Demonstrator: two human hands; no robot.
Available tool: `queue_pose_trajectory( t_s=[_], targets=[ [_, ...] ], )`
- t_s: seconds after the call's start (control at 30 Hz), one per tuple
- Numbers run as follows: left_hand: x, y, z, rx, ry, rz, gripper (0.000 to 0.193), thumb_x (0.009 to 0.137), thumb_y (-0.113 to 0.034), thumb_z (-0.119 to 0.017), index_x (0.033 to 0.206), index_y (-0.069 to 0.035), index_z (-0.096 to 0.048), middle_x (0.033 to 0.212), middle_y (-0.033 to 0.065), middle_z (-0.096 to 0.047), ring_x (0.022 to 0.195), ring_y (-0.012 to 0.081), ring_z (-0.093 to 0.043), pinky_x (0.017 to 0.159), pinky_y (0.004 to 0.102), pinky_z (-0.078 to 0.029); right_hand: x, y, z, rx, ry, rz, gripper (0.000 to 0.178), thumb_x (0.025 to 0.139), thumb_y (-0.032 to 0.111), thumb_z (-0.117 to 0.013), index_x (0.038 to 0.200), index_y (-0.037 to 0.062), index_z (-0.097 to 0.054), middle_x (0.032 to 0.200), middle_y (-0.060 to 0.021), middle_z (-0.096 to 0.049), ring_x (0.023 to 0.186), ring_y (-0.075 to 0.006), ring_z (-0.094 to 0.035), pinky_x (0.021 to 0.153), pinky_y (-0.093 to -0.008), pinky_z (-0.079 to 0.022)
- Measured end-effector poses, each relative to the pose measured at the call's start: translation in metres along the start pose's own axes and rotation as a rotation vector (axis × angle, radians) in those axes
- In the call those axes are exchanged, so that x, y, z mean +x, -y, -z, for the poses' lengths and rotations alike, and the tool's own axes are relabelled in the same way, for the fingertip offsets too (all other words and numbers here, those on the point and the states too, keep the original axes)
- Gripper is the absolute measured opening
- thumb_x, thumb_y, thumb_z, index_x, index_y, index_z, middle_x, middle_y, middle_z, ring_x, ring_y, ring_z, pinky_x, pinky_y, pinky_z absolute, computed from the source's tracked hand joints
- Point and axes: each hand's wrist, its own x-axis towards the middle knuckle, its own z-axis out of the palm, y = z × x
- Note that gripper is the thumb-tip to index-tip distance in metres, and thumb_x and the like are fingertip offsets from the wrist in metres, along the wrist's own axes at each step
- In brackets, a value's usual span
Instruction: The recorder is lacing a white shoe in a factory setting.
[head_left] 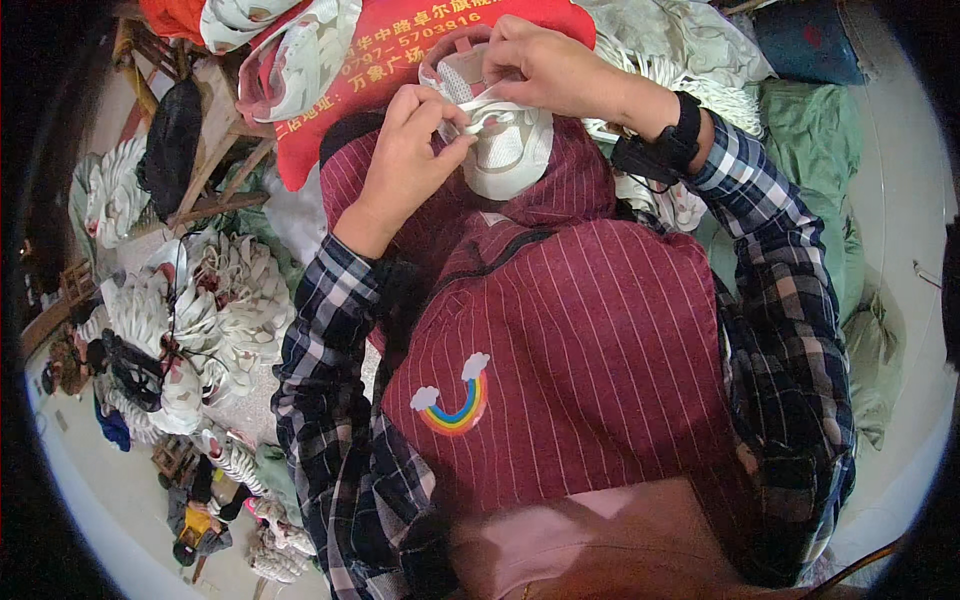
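Fingers [455, 153] partly hide the white shoe [508, 172].

Maroon apron [590, 370], thin pale stripes running lengthwise; at its eight o'clock an upturned rainbow [458, 420] in blue, yellow and orange, pale clouds [476, 367] at both tips. Plaid sleeves, navy, white and grey: left sleeve [318, 385] at eight o'clock, right sleeve [785, 270] at three. Black wristband [686, 132], two o'clock. Pink top [590, 530], five o'clock.

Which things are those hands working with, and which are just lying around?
Being worked with:
White shoe upper, pinched by the left hand and right hand

Just lying around, it seems:
Pile of white shoe pieces, on the left
Green sack, on the right
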Motion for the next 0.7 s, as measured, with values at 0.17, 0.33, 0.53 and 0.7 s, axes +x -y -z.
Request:
queue_pose_trajectory(
  t_s=[0.17, 0.33, 0.53, 0.7],
  targets=[
    [0.002, 0.0, 0.004, -0.061, 0.084, -0.075, 0.02, 0.076, -0.003, -0.071, 0.089, -0.002, -0.057, 0.099, 0.0061, -0.052, 0.084, 0.0149, -0.054, 0.068, 0.0271, -0.047, 0.0, 0.005, -0.001, 0.009, -0.012, 0.023, 0.015, 0.081, 0.015, -0.067, 0.088, 0.0053, -0.059, 0.089, -0.0099, -0.057, 0.078, -0.0248, -0.058, 0.069, -0.0348, -0.047],
    [0.01, 0.002, 0.002, 0.007, 0.106, -0.204, 0.02, 0.076, -0.002, -0.07, 0.084, -0.002, -0.052, 0.091, 0.0082, -0.053, 0.076, 0.0183, -0.055, 0.066, 0.0291, -0.047, 0.002, 0.01, -0.001, 0.042, 0.029, -0.023, 0.017, 0.082, 0.018, -0.066, 0.09, 0.0054, -0.059, 0.075, -0.0114, -0.059, 0.066, -0.0267, -0.058, 0.063, -0.037, -0.046],
    [-0.001, 0.016, -0.017, 0.004, -0.169, 0.096, 0.019, 0.082, 0.001, -0.063, 0.079, -0.003, -0.045, 0.074, 0.0053, -0.054, 0.063, 0.0105, -0.054, 0.055, 0.0265, -0.045, 0.003, 0.007, -0.007, 0.188, -0.002, -0.138, 0.013, 0.086, 0.018, -0.063, 0.093, 0.007, -0.06, 0.07, -0.0038, -0.057, 0.06, -0.0141, -0.055, 0.057, -0.0292, -0.042],
    [-0.01, 0.011, -0.049, -0.455, -0.255, 0.416, 0.017, 0.088, -0.005, -0.059, 0.08, -0.003, -0.044, 0.064, 0.0028, -0.049, 0.054, 0.0093, -0.054, 0.048, 0.0287, -0.046, -0.007, -0.009, -0.02, 0.822, -0.041, -0.359, 0.01, 0.088, 0.011, -0.059, 0.097, 0.0074, -0.06, 0.074, 0.0069, -0.053, 0.06, -0.0039, -0.048, 0.052, -0.0203, -0.036]
  ],
)
